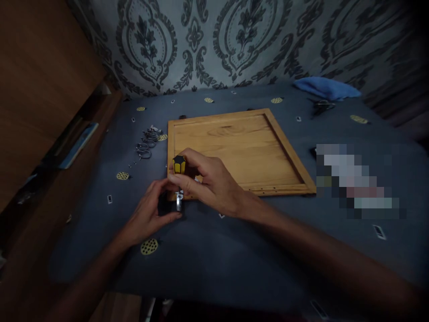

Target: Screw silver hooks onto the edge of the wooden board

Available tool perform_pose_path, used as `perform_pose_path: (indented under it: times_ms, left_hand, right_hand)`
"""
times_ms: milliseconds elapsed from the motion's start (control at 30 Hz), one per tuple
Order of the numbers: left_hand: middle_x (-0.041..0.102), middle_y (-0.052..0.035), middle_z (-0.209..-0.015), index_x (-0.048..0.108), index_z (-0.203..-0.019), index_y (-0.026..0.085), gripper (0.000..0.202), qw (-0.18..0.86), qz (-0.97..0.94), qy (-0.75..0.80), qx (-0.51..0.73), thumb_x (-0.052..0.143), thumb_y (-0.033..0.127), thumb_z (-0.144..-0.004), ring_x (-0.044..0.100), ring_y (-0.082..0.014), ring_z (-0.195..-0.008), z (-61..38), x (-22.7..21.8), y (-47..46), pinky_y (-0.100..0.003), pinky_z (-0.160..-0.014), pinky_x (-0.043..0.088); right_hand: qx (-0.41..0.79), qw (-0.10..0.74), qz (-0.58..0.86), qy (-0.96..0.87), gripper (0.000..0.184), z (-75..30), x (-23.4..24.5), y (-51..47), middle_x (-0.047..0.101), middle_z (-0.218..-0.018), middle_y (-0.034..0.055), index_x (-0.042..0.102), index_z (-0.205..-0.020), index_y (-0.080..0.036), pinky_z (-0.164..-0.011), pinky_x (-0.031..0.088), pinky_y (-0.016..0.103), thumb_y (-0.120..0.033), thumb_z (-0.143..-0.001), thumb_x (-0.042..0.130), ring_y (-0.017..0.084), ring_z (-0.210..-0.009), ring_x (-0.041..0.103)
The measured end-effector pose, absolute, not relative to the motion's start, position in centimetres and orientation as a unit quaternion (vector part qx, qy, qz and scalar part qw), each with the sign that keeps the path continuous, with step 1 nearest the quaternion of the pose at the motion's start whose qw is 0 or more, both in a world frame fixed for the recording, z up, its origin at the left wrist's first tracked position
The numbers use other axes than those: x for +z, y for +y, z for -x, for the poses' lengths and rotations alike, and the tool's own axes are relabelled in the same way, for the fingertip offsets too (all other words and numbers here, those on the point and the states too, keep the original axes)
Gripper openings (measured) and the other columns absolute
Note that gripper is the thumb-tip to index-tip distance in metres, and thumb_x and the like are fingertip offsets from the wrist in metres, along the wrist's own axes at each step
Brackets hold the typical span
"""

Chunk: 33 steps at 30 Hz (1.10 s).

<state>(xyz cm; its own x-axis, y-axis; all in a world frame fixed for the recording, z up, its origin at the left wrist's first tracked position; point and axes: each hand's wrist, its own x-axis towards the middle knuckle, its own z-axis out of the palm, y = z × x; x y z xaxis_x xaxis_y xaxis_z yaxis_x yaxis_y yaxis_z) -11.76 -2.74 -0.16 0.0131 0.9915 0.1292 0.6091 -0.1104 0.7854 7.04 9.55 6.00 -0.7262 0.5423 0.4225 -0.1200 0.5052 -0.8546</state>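
A wooden cabinet door panel (pixel 241 147) lies flat on a dark blue cloth. My right hand (pixel 208 181) is wrapped round a screwdriver with a yellow and black handle (pixel 178 164), held upright over the panel's near left corner. My left hand (pixel 150 214) pinches a small shiny metal fitting (pixel 178 200) against that corner, right under the screwdriver. The screwdriver's tip is hidden by my fingers.
Several metal clips and rings (pixel 147 143) lie left of the panel. A folded blue cloth (pixel 326 87) and a dark tool (pixel 321 106) sit at the back right. A wooden cabinet (pixel 40 89) stands on the left. Patterned wallpaper is behind.
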Motion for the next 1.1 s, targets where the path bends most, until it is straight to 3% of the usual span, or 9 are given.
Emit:
perform_pose_path:
  times_ms: [267,367,467,533,633,733,800,933,1100]
  left_hand:
    - [0.065,-0.011,-0.132,0.054,-0.139,0.025,0.062,0.271,-0.652,0.615,0.351,0.079,0.047,-0.087,0.063,-0.0328,-0.126,11.6,0.1,-2.7,-0.051,-0.106,0.053]
    - [0.066,-0.0104,-0.128,0.057,-0.134,0.026,0.058,0.269,-0.651,0.614,0.357,0.08,0.048,-0.086,0.064,-0.0318,-0.122,11.6,0.0,-2.7,-0.05,-0.102,0.055]
    - [0.067,-0.0093,-0.123,0.06,-0.126,0.026,0.052,0.262,-0.648,0.62,0.358,0.08,0.05,-0.085,0.066,-0.0312,-0.117,11.6,-0.3,-2.7,-0.049,-0.098,0.057]
    - [0.067,-0.0093,-0.123,0.06,-0.126,0.026,0.051,0.26,-0.65,0.618,0.358,0.081,0.05,-0.085,0.065,-0.0313,-0.117,11.6,-0.3,-2.7,-0.049,-0.098,0.057]
    - [0.067,-0.0099,-0.127,0.055,-0.136,0.027,0.06,0.27,-0.651,0.61,0.362,0.081,0.047,-0.085,0.065,-0.0315,-0.119,11.6,-0.3,-2.7,-0.05,-0.101,0.055]
    - [0.066,-0.0106,-0.129,0.05,-0.141,0.026,0.065,0.281,-0.647,0.609,0.363,0.081,0.045,-0.087,0.064,-0.0312,-0.123,11.5,-0.2,-2.8,-0.05,-0.104,0.054]
    - [0.065,-0.0111,-0.13,0.051,-0.139,0.026,0.063,0.282,-0.647,0.61,0.36,0.08,0.045,-0.087,0.063,-0.0315,-0.124,11.5,-0.2,-2.8,-0.05,-0.104,0.053]
    - [0.064,-0.0119,-0.131,0.052,-0.139,0.025,0.063,0.275,-0.645,0.616,0.359,0.081,0.044,-0.086,0.063,-0.0322,-0.124,11.6,-0.3,-2.8,-0.05,-0.104,0.053]
    - [0.066,-0.0093,-0.125,0.052,-0.138,0.026,0.062,0.276,-0.649,0.605,0.369,0.082,0.042,-0.086,0.065,-0.0301,-0.121,11.6,-0.6,-2.8,-0.05,-0.106,0.052]
  right_hand:
    - [0.433,0.373,0.101,-0.814,0.047,-5.7,6.9,10.5,0.048,-0.075,-0.0032,0.045,-0.073,-0.022,-0.067,0.039,0.029,-0.057,-0.102,0.059,0.013,-0.072,0.049]
    - [0.419,0.351,0.081,-0.833,0.05,-6.1,7.4,11.1,0.051,-0.074,-0.0028,0.043,-0.07,-0.022,-0.067,0.039,0.029,-0.057,-0.102,0.058,0.013,-0.07,0.05]
    - [0.405,0.322,0.06,-0.854,0.045,-6.5,7.7,11.5,0.053,-0.074,-0.0023,0.051,-0.071,-0.021,-0.066,0.039,0.028,-0.051,-0.104,0.057,0.013,-0.07,0.052]
    - [0.4,0.305,0.049,-0.863,0.035,-6.8,7.7,11.7,0.056,-0.076,-0.0016,0.06,-0.078,-0.02,-0.066,0.041,0.028,-0.044,-0.103,0.06,0.014,-0.072,0.054]
    - [0.416,0.306,0.049,-0.855,0.011,-6.9,7.8,12.0,0.062,-0.081,-0.002,0.07,-0.103,-0.02,-0.068,0.044,0.029,-0.028,-0.098,0.064,0.015,-0.076,0.058]
    - [0.447,0.312,0.062,-0.836,0.034,-7.0,8.0,11.8,0.063,-0.084,-0.0032,0.066,-0.128,-0.022,-0.069,0.045,0.029,-0.018,-0.095,0.061,0.015,-0.077,0.059]
    - [0.469,0.311,0.075,-0.823,0.037,-6.9,7.9,11.3,0.063,-0.085,-0.0031,0.063,-0.132,-0.023,-0.069,0.046,0.029,-0.017,-0.095,0.057,0.015,-0.077,0.059]
    - [0.517,0.335,0.112,-0.78,0.028,-6.3,7.1,10.4,0.058,-0.082,-0.0044,0.06,-0.122,-0.021,-0.065,0.045,0.028,-0.023,-0.095,0.063,0.013,-0.071,0.054]
    - [0.552,0.359,0.161,-0.735,0.021,-5.9,6.4,10.4,0.055,-0.078,-0.0052,0.054,-0.092,-0.022,-0.061,0.042,0.026,-0.025,-0.089,0.075,0.012,-0.068,0.052]
